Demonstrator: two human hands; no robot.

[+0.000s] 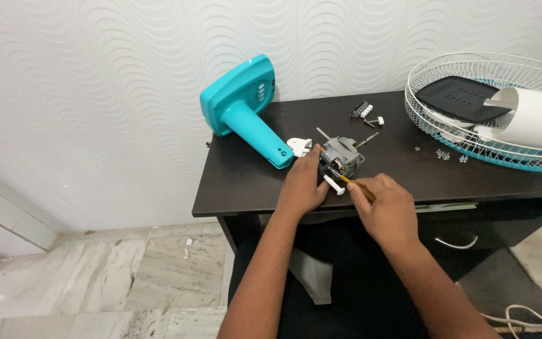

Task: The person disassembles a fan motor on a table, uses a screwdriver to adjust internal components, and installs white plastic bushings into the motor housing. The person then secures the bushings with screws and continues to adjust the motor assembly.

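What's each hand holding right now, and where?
Left hand grips the grey fan motor by its near side; right hand holds a yellow-handled screwdriver by its handle.

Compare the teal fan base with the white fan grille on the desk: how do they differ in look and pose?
The teal fan base is solid plastic, while the white fan grille is open wire with a teal rim. The base lies tipped at the desk's back left against the wall; the grille lies flat at the right, holding a black panel and a white housing. Both rest on the dark desk, untouched by either hand.
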